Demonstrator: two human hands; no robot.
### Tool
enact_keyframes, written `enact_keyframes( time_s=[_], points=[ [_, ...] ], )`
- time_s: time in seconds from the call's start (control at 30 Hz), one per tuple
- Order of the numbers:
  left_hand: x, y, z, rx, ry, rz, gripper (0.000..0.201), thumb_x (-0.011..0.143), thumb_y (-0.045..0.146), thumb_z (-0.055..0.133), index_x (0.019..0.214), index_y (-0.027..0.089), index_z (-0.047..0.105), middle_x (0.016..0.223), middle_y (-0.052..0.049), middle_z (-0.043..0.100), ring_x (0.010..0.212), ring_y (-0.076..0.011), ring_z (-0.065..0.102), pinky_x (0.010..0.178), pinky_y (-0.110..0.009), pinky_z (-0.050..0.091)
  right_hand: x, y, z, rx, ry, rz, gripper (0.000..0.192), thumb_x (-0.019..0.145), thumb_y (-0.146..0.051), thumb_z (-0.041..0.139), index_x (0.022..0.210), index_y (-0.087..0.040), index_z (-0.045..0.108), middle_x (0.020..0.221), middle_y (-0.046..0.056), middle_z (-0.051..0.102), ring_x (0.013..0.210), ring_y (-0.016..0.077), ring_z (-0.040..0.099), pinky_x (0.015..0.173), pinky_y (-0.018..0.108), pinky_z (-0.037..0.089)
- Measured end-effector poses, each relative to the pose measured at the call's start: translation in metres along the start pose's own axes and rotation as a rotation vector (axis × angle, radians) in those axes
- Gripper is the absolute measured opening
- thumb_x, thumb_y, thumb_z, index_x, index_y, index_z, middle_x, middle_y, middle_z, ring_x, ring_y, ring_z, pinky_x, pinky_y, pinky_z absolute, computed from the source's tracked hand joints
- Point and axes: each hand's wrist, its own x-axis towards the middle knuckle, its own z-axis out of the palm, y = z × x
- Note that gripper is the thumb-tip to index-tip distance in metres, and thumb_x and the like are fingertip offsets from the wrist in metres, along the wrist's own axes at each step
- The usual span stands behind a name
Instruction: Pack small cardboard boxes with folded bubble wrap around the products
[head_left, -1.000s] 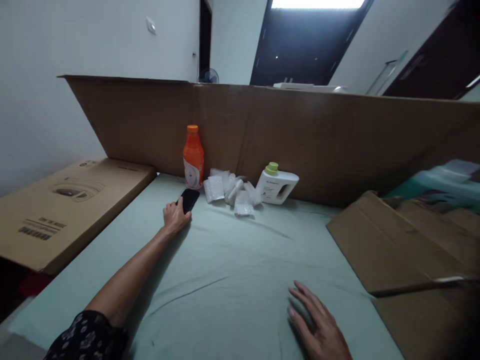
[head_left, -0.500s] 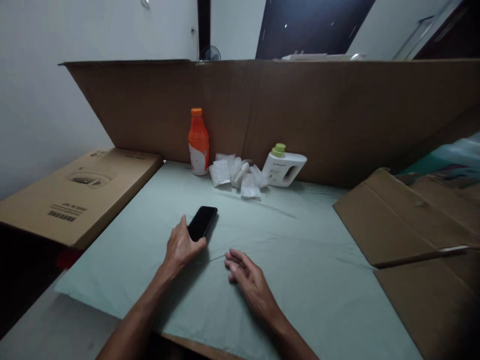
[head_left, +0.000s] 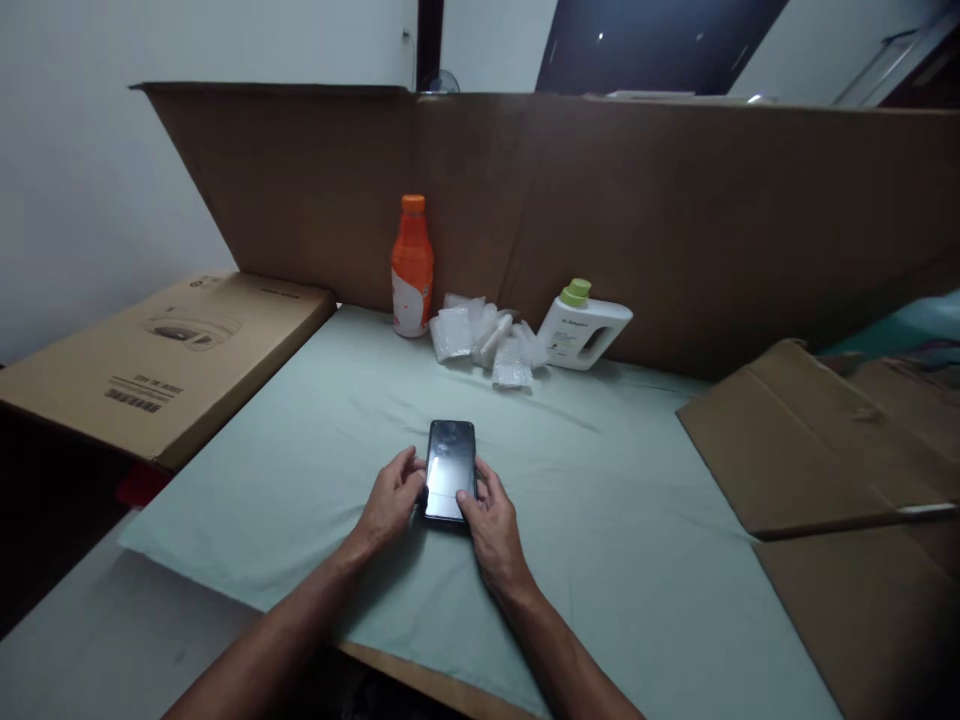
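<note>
Flat tan cardboard box with printed lettering: lying at far left, beside the table's pale green cloth.

Left hand, bare: resting by the phone's left edge, fingers loosely bent; from here I am not able to tell whether they are pressing on it.

Orange plastic bottle with orange cap and white label: standing upright farther back, before a tall brown cardboard panel.

Black rectangular phone with glossy screen: lying face up between the hands, over the cloth's near middle, its screen reflecting pale light. Whether its back is touching the cloth is not showing.

Crumpled clear-white plastic packets: lying in a heap behind the phone.

Right hand, bare: pinching the phone's lower right side, thumb on the front, fingers along the edge.

White plastic jug with green cap: leaning near the panel.

Folded brown cardboard: lying at far right.

Handling note, my judgement: steadying the phone is calling for light, even support from both sides, the thumb bearing on the rim rather than the glass.
</note>
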Motion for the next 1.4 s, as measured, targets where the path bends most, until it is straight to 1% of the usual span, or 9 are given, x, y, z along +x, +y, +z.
enact_keyframes(
  time_s=[0.1, 0.17, 0.23, 0.33, 0.47, 0.67, 0.87, 1.1, 1.4],
  points=[
    [-0.002, -0.005, 0.004, -0.113, -0.007, -0.008, 0.054, 0.078, 0.05, 0.066, 0.115, 0.011, 0.069, 0.096, -0.011, 0.072, 0.077, -0.0188, 0.064, 0.069, -0.029, 0.051, -0.003, -0.001, -0.002, -0.007, -0.029, 0.013, 0.066, 0.081, -0.037, 0.07, 0.14, -0.018, 0.046, 0.122, 0.012, 0.071, 0.109, 0.0272, 0.069, 0.096, 0.045, 0.055],
    [-0.004, -0.006, 0.006, -0.18, -0.027, -0.014, 0.052, 0.079, 0.052, 0.067, 0.111, 0.012, 0.073, 0.09, -0.01, 0.074, 0.075, -0.0191, 0.065, 0.069, -0.03, 0.051, -0.005, -0.001, -0.002, -0.012, -0.048, -0.009, 0.066, 0.082, -0.037, 0.07, 0.141, -0.019, 0.045, 0.126, 0.012, 0.069, 0.114, 0.027, 0.067, 0.102, 0.046, 0.053],
    [-0.006, -0.005, 0.005, -0.243, -0.042, -0.008, 0.05, 0.079, 0.052, 0.069, 0.109, 0.013, 0.075, 0.092, -0.01, 0.076, 0.08, -0.0206, 0.067, 0.077, -0.032, 0.052, -0.008, -0.002, -0.001, -0.022, -0.067, -0.037, 0.066, 0.083, -0.036, 0.069, 0.142, -0.021, 0.044, 0.13, 0.012, 0.067, 0.118, 0.0265, 0.066, 0.106, 0.046, 0.05],
    [-0.008, -0.002, 0.003, -0.331, -0.029, 0.008, 0.049, 0.077, 0.053, 0.074, 0.108, 0.015, 0.076, 0.098, -0.009, 0.077, 0.09, -0.0228, 0.069, 0.089, -0.034, 0.05, -0.012, -0.003, 0.001, -0.028, -0.105, -0.059, 0.065, 0.085, -0.038, 0.069, 0.142, -0.023, 0.042, 0.13, 0.012, 0.067, 0.118, 0.0262, 0.066, 0.106, 0.046, 0.05],
    [-0.009, -0.001, 0.003, -0.409, -0.029, 0.006, 0.048, 0.074, 0.051, 0.08, 0.106, 0.016, 0.077, 0.097, -0.009, 0.078, 0.089, -0.0228, 0.07, 0.088, -0.033, 0.051, -0.015, -0.001, -0.001, -0.018, -0.098, -0.082, 0.062, 0.09, -0.042, 0.065, 0.144, -0.026, 0.041, 0.137, 0.011, 0.063, 0.125, 0.0257, 0.062, 0.108, 0.044, 0.048],
    [-0.009, -0.004, 0.003, -0.395, -0.032, 0.035, 0.048, 0.075, 0.052, 0.081, 0.106, 0.016, 0.076, 0.092, -0.007, 0.077, 0.082, -0.0196, 0.069, 0.08, -0.029, 0.052, -0.014, 0.004, -0.006, -0.102, -0.039, -0.098, 0.054, 0.094, -0.047, 0.059, 0.142, -0.026, 0.048, 0.139, 0.01, 0.062, 0.128, 0.0258, 0.059, 0.11, 0.044, 0.047],
    [-0.008, -0.005, 0.0, -0.393, -0.037, 0.014, 0.049, 0.075, 0.053, 0.08, 0.106, 0.015, 0.074, 0.091, -0.006, 0.077, 0.079, -0.017, 0.067, 0.077, -0.027, 0.05, -0.014, 0.004, -0.006, -0.115, -0.042, -0.108, 0.05, 0.094, -0.047, 0.059, 0.14, -0.026, 0.052, 0.137, 0.009, 0.064, 0.126, 0.0257, 0.06, 0.11, 0.044, 0.046],
    [-0.01, -0.003, 0.004, -0.485, -0.056, -0.047, 0.053, 0.072, 0.053, 0.083, 0.108, 0.015, 0.072, 0.091, -0.007, 0.078, 0.08, -0.0205, 0.07, 0.083, -0.032, 0.051, -0.016, 0.0, -0.004, -0.075, -0.102, -0.117, 0.055, 0.095, -0.048, 0.058, 0.143, -0.026, 0.046, 0.143, 0.011, 0.059, 0.129, 0.0274, 0.059, 0.107, 0.045, 0.05],
    [-0.009, -0.002, 0.004, -0.536, -0.035, -0.079, 0.052, 0.07, 0.051, 0.084, 0.104, 0.015, 0.071, 0.09, -0.007, 0.078, 0.082, -0.022, 0.071, 0.08, -0.032, 0.052, -0.014, 0.005, -0.008, -0.112, -0.116, -0.187, 0.053, 0.098, -0.049, 0.053, 0.145, -0.025, 0.049, 0.146, 0.011, 0.057, 0.133, 0.0278, 0.055, 0.109, 0.044, 0.048]
  ],
)
